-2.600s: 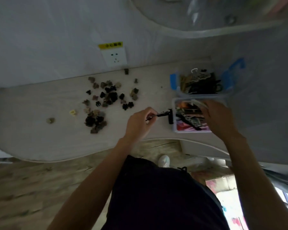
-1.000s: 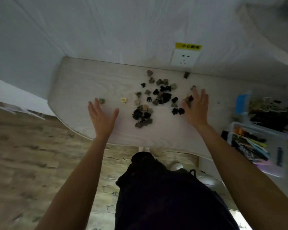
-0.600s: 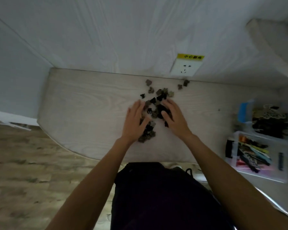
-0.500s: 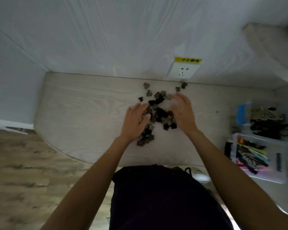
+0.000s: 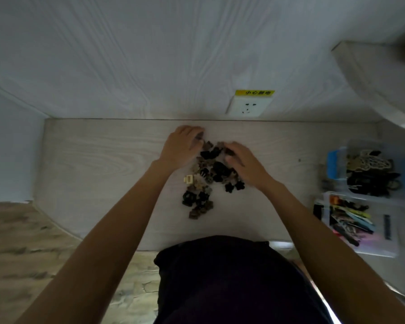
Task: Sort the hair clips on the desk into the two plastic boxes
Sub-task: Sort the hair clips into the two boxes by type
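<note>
**Both hands on the heap of claw clips**

Left fingers (image 5: 194, 134) are curled over the far end of the heap, tips down among the small claw clips (image 5: 208, 176) near the surface's back edge; whether they actually pinch one, I cannot tell. Right fingers (image 5: 232, 150) are bent and pressed against the heap's right flank, cupping the clips. So the left hand (image 5: 180, 148) and the right hand (image 5: 246, 164) bracket the far part of the pile from either side. The clips, black, brown and tan, lie bunched mid-surface (image 5: 91, 164), trailing toward the front edge, with one cream clip (image 5: 189, 179) at the left fringe. Over by the right edge sit the two plastic boxes: the far box (image 5: 332, 164) with dark and patterned clips, the near box (image 5: 388, 244) with long colourful ones. On the wall behind, a white socket (image 5: 249, 108) with a yellow label.
</note>
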Motion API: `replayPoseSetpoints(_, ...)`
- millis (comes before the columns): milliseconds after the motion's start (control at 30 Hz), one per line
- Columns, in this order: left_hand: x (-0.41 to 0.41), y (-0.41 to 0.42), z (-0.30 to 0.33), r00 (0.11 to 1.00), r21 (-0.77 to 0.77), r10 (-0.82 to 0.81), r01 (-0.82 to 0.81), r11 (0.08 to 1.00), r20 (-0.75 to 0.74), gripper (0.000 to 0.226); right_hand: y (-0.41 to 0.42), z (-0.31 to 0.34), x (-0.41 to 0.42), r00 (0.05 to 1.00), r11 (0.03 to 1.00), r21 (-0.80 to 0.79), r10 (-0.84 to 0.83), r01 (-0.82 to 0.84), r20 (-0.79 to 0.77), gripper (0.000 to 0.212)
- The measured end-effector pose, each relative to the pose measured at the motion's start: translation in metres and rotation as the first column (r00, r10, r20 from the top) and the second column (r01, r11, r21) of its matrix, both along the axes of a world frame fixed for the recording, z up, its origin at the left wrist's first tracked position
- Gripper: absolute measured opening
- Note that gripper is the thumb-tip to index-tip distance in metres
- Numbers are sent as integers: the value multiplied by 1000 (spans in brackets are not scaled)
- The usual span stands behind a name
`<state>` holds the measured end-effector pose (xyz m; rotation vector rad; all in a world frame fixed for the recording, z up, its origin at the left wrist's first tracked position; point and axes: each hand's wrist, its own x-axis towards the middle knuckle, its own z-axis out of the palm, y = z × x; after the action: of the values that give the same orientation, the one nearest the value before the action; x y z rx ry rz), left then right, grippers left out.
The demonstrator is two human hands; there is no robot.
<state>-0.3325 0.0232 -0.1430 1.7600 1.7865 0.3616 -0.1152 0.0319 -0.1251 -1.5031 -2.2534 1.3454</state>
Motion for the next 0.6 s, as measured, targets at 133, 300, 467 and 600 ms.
replayPoseSetpoints(133, -8, -40, 6, 997, 20, 51, -50, 999, -61, 64, -35, 4, 31, 985, 998, 65, 7, -18, 173, 68)
replayPoseSetpoints(300, -13, -109, 12, 986, -33, 157, -159, 987, -54, 80, -71, 7, 40, 953, 988, 151, -82, 38, 293, 93)
replayPoseSetpoints(467, 22, -152, 21, 995, -125, 99, -101, 987, -24, 111, -96, 6, 27, 977, 992, 67, -117, 107, 178, 98)
replayPoseSetpoints(600, 41, -157, 13, 972, -109, 235, -235, 966, -13, 101, -108, 7, 11, 994, 996, 38, -78, 76, 71, 89)
